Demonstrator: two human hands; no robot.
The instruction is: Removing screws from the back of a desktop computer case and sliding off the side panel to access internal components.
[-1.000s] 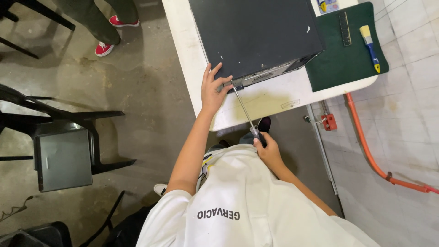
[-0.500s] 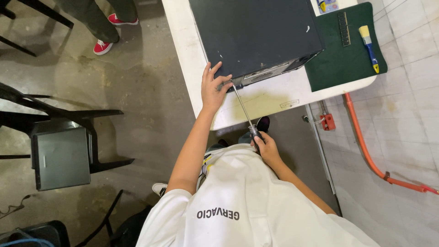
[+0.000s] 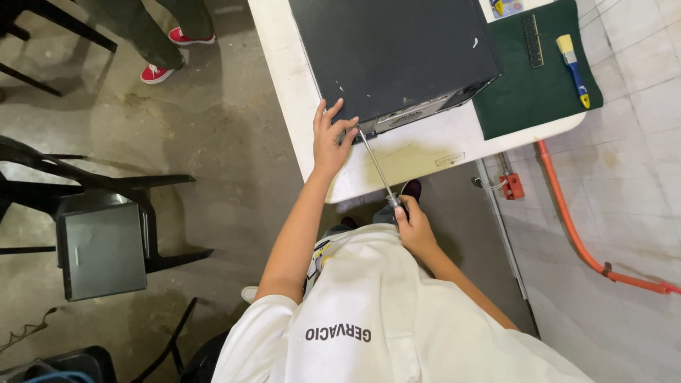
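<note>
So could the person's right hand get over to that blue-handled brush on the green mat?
Probably yes. The right hand grips a screwdriver, but open tabletop lies between it and the brush on the green mat.

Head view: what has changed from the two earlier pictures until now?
Almost nothing. The right hand still grips the handle of the long screwdriver, its tip at the near edge of the black computer case. The left hand stays pressed flat on the case's near corner. The white table, the green mat and the brush have not moved. Only the red shoes at the top left shifted slightly.
</note>
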